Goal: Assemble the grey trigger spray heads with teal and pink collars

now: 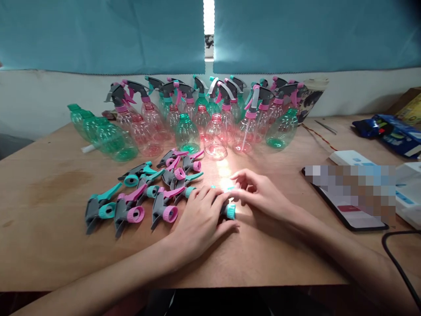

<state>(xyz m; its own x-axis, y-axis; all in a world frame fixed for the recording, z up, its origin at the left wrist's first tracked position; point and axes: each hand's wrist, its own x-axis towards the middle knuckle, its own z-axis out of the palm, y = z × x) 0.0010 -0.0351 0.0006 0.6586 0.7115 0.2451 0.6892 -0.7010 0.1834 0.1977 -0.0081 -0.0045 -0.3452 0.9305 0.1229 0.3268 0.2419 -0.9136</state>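
Observation:
My left hand (200, 219) lies over a trigger spray head with a teal collar (231, 211), its fingers bent around the grey body and covering most of it. At the far side of the same spray head, my right hand (259, 193) has thumb and fingers curled at its teal trigger in bright light. Several loose trigger spray heads, grey with pink or teal parts, lie left of my hands; a pink-collared one (164, 210) is nearest. Beyond them stand open-necked clear bottles, among them a pink bottle (216, 138) and a green bottle (187, 134).
Bottles with spray heads fitted (226, 98) stand in rows along the wall. Several green bottles (108, 136) lean together at the left. On the right are a phone (342, 202), white power strips (355, 160), a black cable (391, 250), tweezers (325, 127) and a blue packet (391, 131).

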